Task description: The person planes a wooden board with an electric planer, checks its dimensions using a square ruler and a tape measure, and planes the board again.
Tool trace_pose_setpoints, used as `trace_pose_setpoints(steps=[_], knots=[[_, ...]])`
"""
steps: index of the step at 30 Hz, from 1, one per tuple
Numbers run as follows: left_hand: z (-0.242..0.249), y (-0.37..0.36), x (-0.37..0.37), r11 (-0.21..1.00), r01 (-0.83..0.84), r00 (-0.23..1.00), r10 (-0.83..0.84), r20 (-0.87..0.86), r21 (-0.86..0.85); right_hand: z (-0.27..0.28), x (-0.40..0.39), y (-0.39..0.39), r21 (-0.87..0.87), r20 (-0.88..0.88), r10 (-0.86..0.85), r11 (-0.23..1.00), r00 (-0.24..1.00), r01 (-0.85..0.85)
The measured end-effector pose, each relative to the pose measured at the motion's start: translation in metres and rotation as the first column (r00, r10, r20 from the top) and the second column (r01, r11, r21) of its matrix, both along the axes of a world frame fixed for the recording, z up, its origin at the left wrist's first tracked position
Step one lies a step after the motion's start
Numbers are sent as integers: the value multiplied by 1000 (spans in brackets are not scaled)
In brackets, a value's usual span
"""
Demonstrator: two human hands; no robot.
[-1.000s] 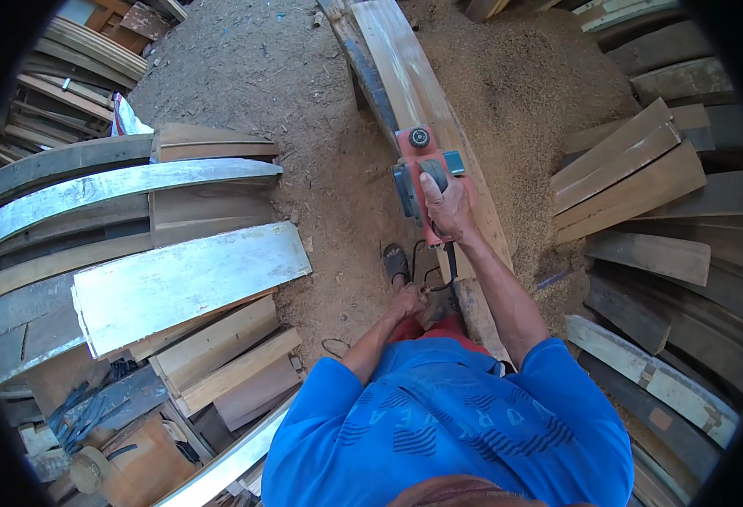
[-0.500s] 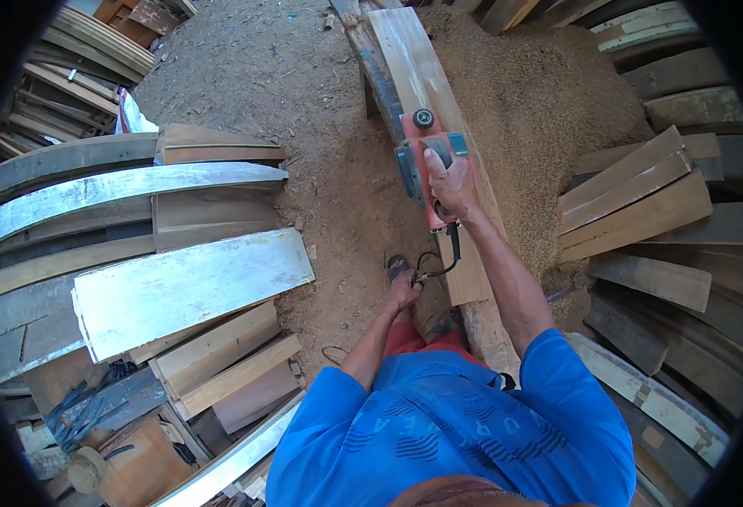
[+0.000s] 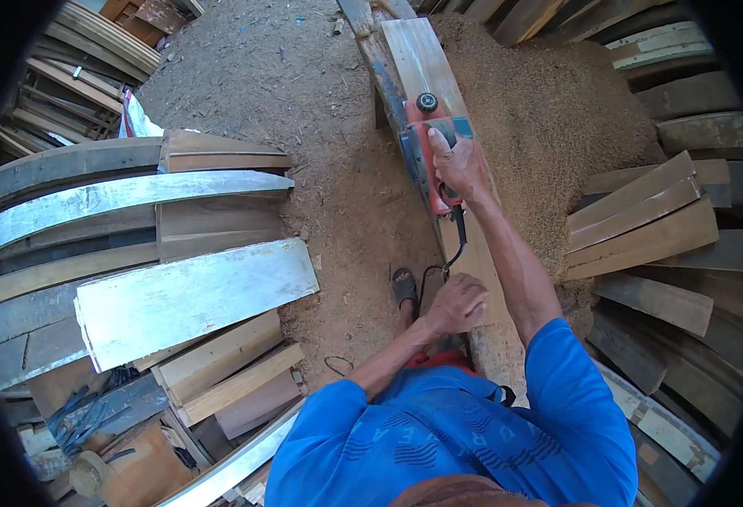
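My right hand is wrapped around the rear handle of a red electric planer, which has a black front knob. The planer sits on a long wooden board, partway along its length. Its black power cord trails back from the handle. My left hand is closed over the near part of the board, just past the cord. Its fingers are curled, and what is inside them, if anything, is hidden. The board lies on a rough wooden beam.
Stacked planks, including a white-faced board, lie at left. More loose boards fan out at right beside a heap of shavings. A sandalled foot stands on the dirt floor left of the beam.
My left hand has moved right, from the cord to over the board's near end, and no longer visibly grips the cord. The planer has shifted only slightly in view, still in my right hand.
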State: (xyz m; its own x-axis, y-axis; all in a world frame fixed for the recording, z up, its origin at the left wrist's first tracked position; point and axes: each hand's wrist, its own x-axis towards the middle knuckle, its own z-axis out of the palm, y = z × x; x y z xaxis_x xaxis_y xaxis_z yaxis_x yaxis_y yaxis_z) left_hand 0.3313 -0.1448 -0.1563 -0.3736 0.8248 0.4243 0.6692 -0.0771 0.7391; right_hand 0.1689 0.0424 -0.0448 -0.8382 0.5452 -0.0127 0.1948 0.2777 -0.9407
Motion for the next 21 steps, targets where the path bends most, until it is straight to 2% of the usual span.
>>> trace_pose_setpoints(steps=[1, 4, 10, 16, 19, 21], knots=[[11, 12, -4, 999, 23, 1000, -23, -9, -29, 1, -6, 3, 19, -13, -8, 1000, 1000, 8], [20, 41, -24, 934, -130, 987, 91, -129, -333, 0, -23, 12, 17, -31, -17, 1000, 999, 18], [5, 85, -81, 880, -280, 950, 197, -242, -383, 18, -51, 26, 55, 75, -5, 999, 997, 1], [7, 113, -117, 827, -421, 897, 319, -305, -373, 11, -94, 44, 62, 43, -42, 997, 998, 39], [7, 120, -121, 774, -451, 876, 288, -386, -445, 16, -114, 52, 67, 125, -66, 996, 990, 58], [5, 124, -123, 768, -439, 886, 284, -366, -467, 14, -128, 61, 95, 118, -71, 994, 991, 59]])
